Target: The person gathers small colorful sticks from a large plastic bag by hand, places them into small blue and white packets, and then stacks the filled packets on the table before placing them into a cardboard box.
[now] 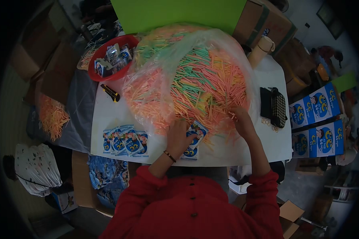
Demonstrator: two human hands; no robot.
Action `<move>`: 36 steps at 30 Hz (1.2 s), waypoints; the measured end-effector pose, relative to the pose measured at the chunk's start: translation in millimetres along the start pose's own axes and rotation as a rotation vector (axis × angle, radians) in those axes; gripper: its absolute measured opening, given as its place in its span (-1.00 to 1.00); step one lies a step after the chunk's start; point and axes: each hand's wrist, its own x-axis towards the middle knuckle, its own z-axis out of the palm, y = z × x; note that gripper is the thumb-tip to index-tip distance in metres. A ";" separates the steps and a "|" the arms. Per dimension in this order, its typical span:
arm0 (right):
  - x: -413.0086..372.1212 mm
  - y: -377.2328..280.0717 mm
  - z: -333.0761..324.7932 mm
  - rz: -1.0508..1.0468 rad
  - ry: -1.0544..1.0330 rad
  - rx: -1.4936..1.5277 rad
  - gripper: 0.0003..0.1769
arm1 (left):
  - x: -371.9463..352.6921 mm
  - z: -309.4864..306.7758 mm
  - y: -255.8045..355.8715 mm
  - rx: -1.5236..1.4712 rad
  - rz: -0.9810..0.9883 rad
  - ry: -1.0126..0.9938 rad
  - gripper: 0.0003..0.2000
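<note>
A big heap of thin coloured sticks [203, 83], orange, green, pink and yellow, lies in an open clear plastic bag [163, 51] on a white table [107, 115]. My left hand [178, 137] holds a small blue printed packet [197, 132] at the near edge of the heap. My right hand [240, 116] reaches into the sticks at the heap's right side, its fingers closed among them. A fan of similar blue packets [125, 141] lies on the table to the left of my left hand. Another packet [189, 153] lies under my left hand.
A red bowl [128, 39] with small packets stands at the far left, a yellow-black knife [110, 92] beside it. A black checked pouch [278, 106] lies right. Blue printed boxes [317, 119] stand at the right. Loose orange sticks [52, 115] lie left, a green board [175, 14] behind.
</note>
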 end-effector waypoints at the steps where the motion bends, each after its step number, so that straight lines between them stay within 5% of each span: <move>1: -7.4 -5.7 6.7 0.006 0.002 -0.001 -0.76 | 1.8 2.2 -4.8 -0.001 0.004 -0.005 -0.71; 3: -20.6 -18.0 28.6 0.257 0.148 0.867 -0.83 | 4.5 5.9 -16.9 -0.120 -0.015 -0.069 -0.74; 9: -36.2 -17.3 71.1 0.193 0.206 0.757 -0.78 | -2.4 4.5 -17.2 -0.049 0.225 0.142 -0.72; 16: -23.5 -17.2 51.2 0.309 0.341 0.802 -0.74 | 2.3 -12.8 -4.8 0.010 0.206 0.284 -0.66; 19: -16.9 -12.7 36.1 0.355 0.402 0.970 -0.73 | 5.5 -21.1 -10.6 -0.310 0.235 0.271 -0.68; 21: -12.2 -10.9 28.6 0.636 0.468 1.680 -0.77 | 8.6 -21.7 -12.0 -1.240 -0.317 -0.007 -0.74; 24: -14.0 -14.9 29.6 0.779 0.394 1.876 -0.81 | 10.9 -26.3 -8.5 -1.653 -0.505 -0.072 -0.79; 28: -24.2 -28.9 46.8 0.653 0.466 1.625 -0.84 | 3.7 -15.7 -15.4 -1.728 -0.635 -0.127 -0.78; 30: -33.5 -22.9 64.3 0.389 0.376 0.965 -0.84 | -0.1 -9.4 -10.7 -1.622 -0.599 -0.145 -0.82; 33: -38.0 -17.5 71.6 0.231 0.309 0.747 -0.85 | -7.5 3.3 -16.3 -1.649 -0.502 -0.197 -0.84; 36: -33.1 -35.4 56.1 0.308 0.459 0.910 -0.85 | -12.9 5.4 -8.1 -1.596 -0.466 -0.145 -0.82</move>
